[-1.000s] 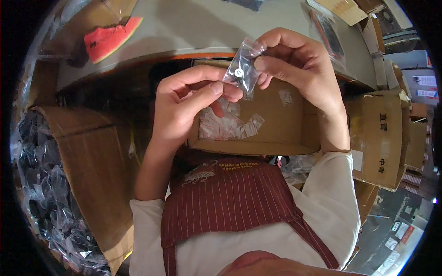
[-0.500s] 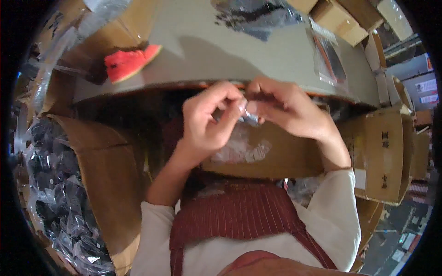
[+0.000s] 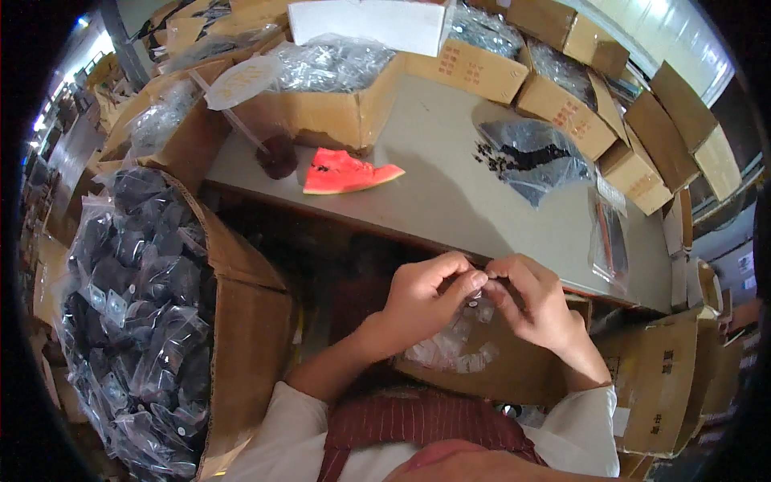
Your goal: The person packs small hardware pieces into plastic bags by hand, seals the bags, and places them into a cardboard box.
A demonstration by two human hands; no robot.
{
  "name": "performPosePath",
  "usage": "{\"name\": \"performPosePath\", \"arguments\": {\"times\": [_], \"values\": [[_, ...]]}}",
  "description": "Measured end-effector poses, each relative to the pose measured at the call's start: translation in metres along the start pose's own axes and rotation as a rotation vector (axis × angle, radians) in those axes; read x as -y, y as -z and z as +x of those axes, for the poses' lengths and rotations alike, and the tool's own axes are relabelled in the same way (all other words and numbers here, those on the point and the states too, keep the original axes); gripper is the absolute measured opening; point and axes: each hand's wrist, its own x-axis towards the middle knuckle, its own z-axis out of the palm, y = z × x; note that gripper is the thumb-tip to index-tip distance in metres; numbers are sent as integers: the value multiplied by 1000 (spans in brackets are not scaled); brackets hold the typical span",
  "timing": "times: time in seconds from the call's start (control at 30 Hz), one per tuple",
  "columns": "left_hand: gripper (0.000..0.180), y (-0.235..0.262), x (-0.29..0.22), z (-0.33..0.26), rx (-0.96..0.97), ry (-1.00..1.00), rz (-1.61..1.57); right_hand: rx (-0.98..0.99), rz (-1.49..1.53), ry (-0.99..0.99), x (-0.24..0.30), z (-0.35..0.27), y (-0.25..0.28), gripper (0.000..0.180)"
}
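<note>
My left hand point(image 3: 430, 299) and my right hand point(image 3: 536, 304) meet just off the table's front edge, fingertips pinched together. Between them is a small shiny thing point(image 3: 475, 302), mostly hidden by the fingers, so its kind cannot be made out. Below the hands is an open cardboard box point(image 3: 526, 369), with small clear plastic bags point(image 3: 454, 353) lying in it. On the grey table point(image 3: 426, 161) past my hands, small black pieces point(image 3: 534, 157) lie on and beside a clear plastic bag point(image 3: 554, 181).
A bitten watermelon slice point(image 3: 345, 173) lies near a cup of dark drink point(image 3: 277, 157) with a straw. To my left stands a tall carton point(image 3: 249, 337) full of dark bagged items point(image 3: 140, 305). Open cartons point(image 3: 321, 120) line the table's back. Another carton point(image 3: 654, 386) stands at right.
The view has tilted up and swung left, showing more of the table and cartons behind. Both hands stay pinched together around the small shiny thing.
</note>
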Motion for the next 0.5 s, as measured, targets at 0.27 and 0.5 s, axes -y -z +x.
{"name": "performPosePath", "arguments": {"times": [0.27, 0.5], "values": [[5, -3, -7, 4, -164, -521, 309, -14, 71, -28, 7, 3, 2, 17], [4, -4, -17, -10, -39, -455, 204, 83, 225, -66, 13, -10, 8, 17]]}}
